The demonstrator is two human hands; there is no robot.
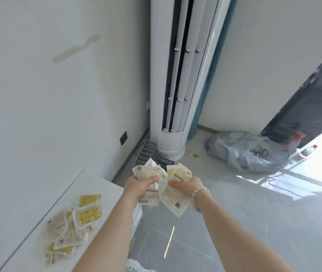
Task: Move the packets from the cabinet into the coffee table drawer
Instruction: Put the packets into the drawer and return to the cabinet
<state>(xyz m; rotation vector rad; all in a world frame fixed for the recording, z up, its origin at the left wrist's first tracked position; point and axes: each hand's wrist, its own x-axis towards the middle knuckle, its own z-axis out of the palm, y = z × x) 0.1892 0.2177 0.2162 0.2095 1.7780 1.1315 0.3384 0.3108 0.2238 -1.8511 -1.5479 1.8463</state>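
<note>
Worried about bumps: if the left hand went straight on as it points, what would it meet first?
Probably the standing air conditioner, led by the packets the left hand grips; depth is unclear.

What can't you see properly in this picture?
- The drawer: nowhere in the head view.
- The held packets: count hidden by overlap, the left hand and the right hand; print too blurred.
- The plastic bag: contents hidden by cloudy plastic.
- The cabinet: only its top shows.

Packets on cabinet top, left of held packets
</note>
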